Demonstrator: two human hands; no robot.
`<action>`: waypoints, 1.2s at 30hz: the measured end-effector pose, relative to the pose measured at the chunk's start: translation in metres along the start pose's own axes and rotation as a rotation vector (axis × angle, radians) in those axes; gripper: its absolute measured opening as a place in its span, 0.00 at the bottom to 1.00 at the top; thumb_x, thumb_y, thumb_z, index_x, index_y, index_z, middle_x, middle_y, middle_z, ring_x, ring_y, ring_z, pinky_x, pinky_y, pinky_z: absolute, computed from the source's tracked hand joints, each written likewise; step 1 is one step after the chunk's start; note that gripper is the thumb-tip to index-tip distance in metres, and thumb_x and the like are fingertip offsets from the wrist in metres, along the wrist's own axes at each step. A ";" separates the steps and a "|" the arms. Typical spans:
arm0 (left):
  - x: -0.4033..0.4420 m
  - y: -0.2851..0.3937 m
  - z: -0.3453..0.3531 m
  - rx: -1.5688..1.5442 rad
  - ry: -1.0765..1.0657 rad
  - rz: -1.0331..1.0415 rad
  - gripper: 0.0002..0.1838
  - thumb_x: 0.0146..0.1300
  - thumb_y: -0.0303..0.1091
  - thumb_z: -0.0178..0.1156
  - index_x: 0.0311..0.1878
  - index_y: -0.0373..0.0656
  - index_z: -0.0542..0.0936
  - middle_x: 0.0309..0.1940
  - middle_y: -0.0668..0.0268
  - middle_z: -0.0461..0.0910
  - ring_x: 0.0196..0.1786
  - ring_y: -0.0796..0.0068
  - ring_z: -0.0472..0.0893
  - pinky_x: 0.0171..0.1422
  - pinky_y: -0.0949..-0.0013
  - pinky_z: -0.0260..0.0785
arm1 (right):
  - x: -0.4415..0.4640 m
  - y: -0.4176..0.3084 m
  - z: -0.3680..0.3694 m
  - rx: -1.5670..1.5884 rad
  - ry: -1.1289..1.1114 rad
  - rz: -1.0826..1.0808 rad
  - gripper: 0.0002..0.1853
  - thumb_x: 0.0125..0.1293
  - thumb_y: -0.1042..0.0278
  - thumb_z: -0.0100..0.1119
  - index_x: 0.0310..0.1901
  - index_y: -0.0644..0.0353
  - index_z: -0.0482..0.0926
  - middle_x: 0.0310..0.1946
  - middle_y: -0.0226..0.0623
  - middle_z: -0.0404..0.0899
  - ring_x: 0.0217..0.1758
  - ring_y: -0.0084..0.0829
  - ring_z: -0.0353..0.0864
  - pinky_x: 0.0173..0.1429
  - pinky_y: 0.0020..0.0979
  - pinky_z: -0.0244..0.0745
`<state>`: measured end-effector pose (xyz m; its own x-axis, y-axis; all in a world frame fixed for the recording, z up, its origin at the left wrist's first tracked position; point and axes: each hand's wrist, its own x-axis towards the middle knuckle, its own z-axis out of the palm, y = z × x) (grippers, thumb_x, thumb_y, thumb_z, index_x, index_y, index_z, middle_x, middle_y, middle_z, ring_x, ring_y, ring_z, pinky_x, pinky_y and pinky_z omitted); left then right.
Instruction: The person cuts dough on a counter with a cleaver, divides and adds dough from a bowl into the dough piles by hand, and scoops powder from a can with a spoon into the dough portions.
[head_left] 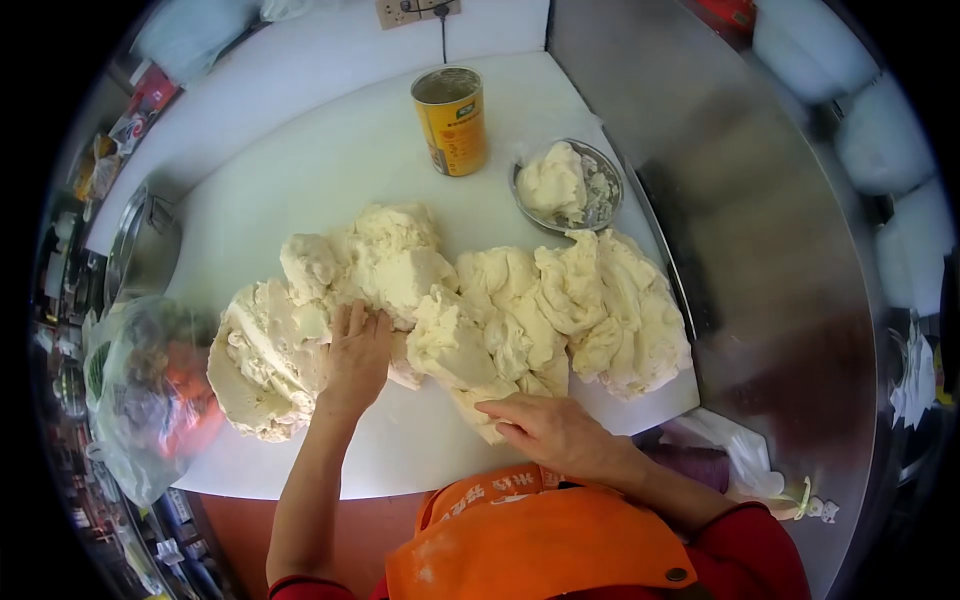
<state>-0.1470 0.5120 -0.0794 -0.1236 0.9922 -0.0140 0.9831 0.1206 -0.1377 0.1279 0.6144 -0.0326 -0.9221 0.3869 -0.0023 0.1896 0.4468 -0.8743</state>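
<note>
A large, lumpy mass of pale dough [490, 310] spreads across the white worktop in several joined heaps. My left hand [358, 362] lies on the dough's near side, left of the middle, with its fingers stretched out against it. At the near edge, a flap of dough [478, 412] reaches toward me. My right hand [555, 432] is closed at that flap, its index finger laid over the dough and the other fingers bent; their tips are partly hidden.
Behind the dough stand an open yellow can [458, 135] and a metal bowl [612, 205] holding a white, soft lump. A clear plastic bag [150, 400] and a metal pot [155, 250] are at the left. A steel panel [740, 220] borders the worktop [330, 150] on the right.
</note>
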 end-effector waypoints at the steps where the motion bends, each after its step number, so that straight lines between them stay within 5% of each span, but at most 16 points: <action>1: -0.002 0.003 -0.001 -0.038 0.037 0.004 0.22 0.55 0.21 0.53 0.56 0.29 0.71 0.49 0.50 0.78 0.66 0.50 0.65 0.74 0.49 0.48 | -0.005 0.004 -0.003 0.002 0.019 0.032 0.14 0.67 0.69 0.54 0.53 0.58 0.77 0.40 0.45 0.81 0.43 0.45 0.81 0.44 0.40 0.76; 9: -0.018 0.017 0.003 -0.012 0.013 -0.045 0.21 0.56 0.19 0.50 0.55 0.26 0.74 0.58 0.48 0.75 0.67 0.54 0.69 0.79 0.47 0.40 | -0.074 0.049 -0.063 -0.001 0.330 0.394 0.14 0.67 0.69 0.56 0.52 0.60 0.79 0.42 0.46 0.83 0.43 0.43 0.83 0.46 0.34 0.77; 10: -0.017 0.013 0.009 -0.008 0.005 -0.032 0.21 0.56 0.19 0.50 0.55 0.26 0.74 0.58 0.47 0.75 0.68 0.54 0.68 0.80 0.47 0.38 | -0.080 0.050 -0.076 -0.071 0.365 0.436 0.15 0.68 0.74 0.54 0.56 0.61 0.78 0.41 0.40 0.85 0.34 0.25 0.82 0.41 0.26 0.77; 13: -0.010 0.009 0.010 -0.041 -0.082 -0.036 0.21 0.55 0.19 0.50 0.55 0.25 0.74 0.58 0.46 0.75 0.68 0.54 0.67 0.80 0.47 0.39 | -0.092 0.063 -0.103 -0.100 0.549 0.482 0.15 0.68 0.75 0.54 0.55 0.62 0.79 0.40 0.39 0.85 0.34 0.24 0.81 0.41 0.25 0.77; 14: -0.007 0.011 0.007 -0.057 -0.102 -0.052 0.21 0.55 0.19 0.49 0.54 0.24 0.74 0.58 0.45 0.74 0.68 0.54 0.68 0.79 0.47 0.39 | -0.091 0.065 -0.109 -0.042 0.589 0.533 0.14 0.67 0.71 0.55 0.52 0.62 0.80 0.44 0.47 0.83 0.41 0.33 0.84 0.44 0.28 0.76; 20: -0.005 0.010 -0.013 -0.127 -0.017 0.004 0.18 0.59 0.23 0.54 0.53 0.30 0.76 0.54 0.49 0.77 0.63 0.54 0.72 0.77 0.49 0.48 | -0.056 0.070 -0.112 -0.110 0.550 0.368 0.14 0.66 0.75 0.54 0.52 0.63 0.79 0.44 0.41 0.82 0.39 0.29 0.81 0.43 0.27 0.76; 25: 0.004 0.025 -0.057 -0.350 0.026 -0.219 0.13 0.63 0.24 0.56 0.51 0.39 0.80 0.48 0.58 0.82 0.50 0.57 0.81 0.68 0.52 0.63 | -0.034 0.081 -0.119 -0.175 0.543 0.268 0.14 0.64 0.78 0.56 0.52 0.63 0.79 0.47 0.42 0.80 0.42 0.30 0.81 0.45 0.27 0.77; 28: 0.018 0.032 -0.069 -0.444 0.210 -0.250 0.14 0.62 0.21 0.57 0.52 0.38 0.79 0.49 0.57 0.81 0.52 0.55 0.80 0.59 0.59 0.71 | -0.016 0.089 -0.123 -0.170 0.540 0.218 0.13 0.63 0.75 0.56 0.50 0.65 0.78 0.47 0.45 0.79 0.49 0.43 0.79 0.52 0.34 0.74; 31: 0.036 0.050 -0.081 -0.621 0.178 -0.233 0.16 0.60 0.20 0.58 0.53 0.38 0.79 0.52 0.55 0.80 0.52 0.54 0.80 0.58 0.61 0.72 | 0.002 0.093 -0.130 -0.228 0.499 0.200 0.14 0.63 0.76 0.56 0.50 0.66 0.78 0.47 0.46 0.79 0.51 0.45 0.78 0.54 0.36 0.73; 36: 0.056 0.078 -0.068 -0.501 0.097 0.098 0.20 0.56 0.24 0.63 0.53 0.38 0.78 0.55 0.57 0.76 0.60 0.56 0.74 0.67 0.52 0.65 | 0.026 0.097 -0.144 -0.210 0.472 0.178 0.14 0.62 0.77 0.55 0.50 0.66 0.78 0.47 0.47 0.79 0.51 0.46 0.78 0.55 0.37 0.73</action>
<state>-0.0676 0.5788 -0.0235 -0.0377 0.9950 0.0925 0.9362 0.0028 0.3514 0.1708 0.7838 -0.0482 -0.6276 0.7694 0.1191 0.4365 0.4743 -0.7645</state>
